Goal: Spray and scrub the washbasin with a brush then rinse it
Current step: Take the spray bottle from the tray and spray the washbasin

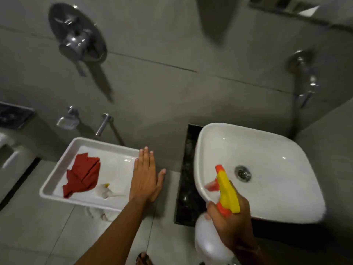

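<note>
The white washbasin (271,150) sits at the right on a dark stone counter (186,169), its metal drain (243,173) near the middle. My right hand (231,219) grips a white spray bottle (208,240) with a yellow and orange trigger head, the nozzle pointing over the basin's near left rim. My left hand (146,176) hovers flat, fingers spread, at the right edge of a white tray (57,176). In the tray lie a red cloth (83,175) and a small white brush (106,191) with a yellow tip.
A chrome wall mixer (76,43) is on the grey tiled wall at upper left. A soap dish (66,121) and a spout (104,124) hang above the tray. A basin tap (307,88) is mounted on the wall at right. A sandalled foot (144,259) shows at the bottom.
</note>
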